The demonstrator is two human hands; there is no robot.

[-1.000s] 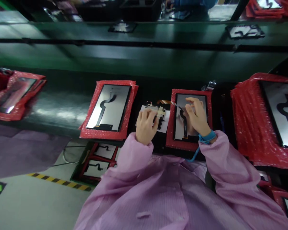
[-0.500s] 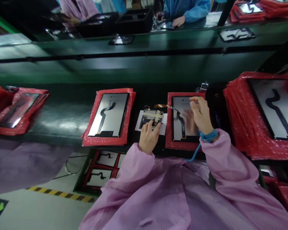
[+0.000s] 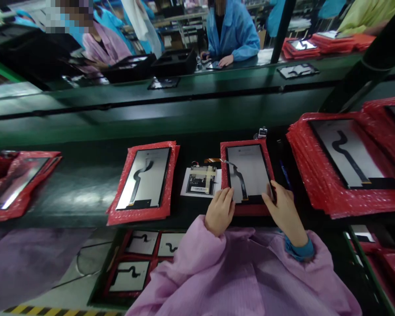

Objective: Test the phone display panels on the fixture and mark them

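Note:
A display panel with a dark curved ribbon cable lies on red bubble wrap in front of me. My left hand is closed at the panel's lower left corner, its fingers bent over the edge. At the lower right edge, my right hand grips the panel between thumb and fingers; a blue band circles that wrist. Left of the panel, a small circuit board with tape and a label rests on white paper. An orange flex strip runs from the board toward the panel's cable.
Another panel lies on red wrap to the left. Stacked wrapped panels stand at right, beside a blue pen. Below the bench is a crate of panels. A person in blue works across the bench.
My left hand has left the circuit board and moved right to the panel's lower left corner. My right hand has come down from above the panel to its lower right edge. The view has tilted up.

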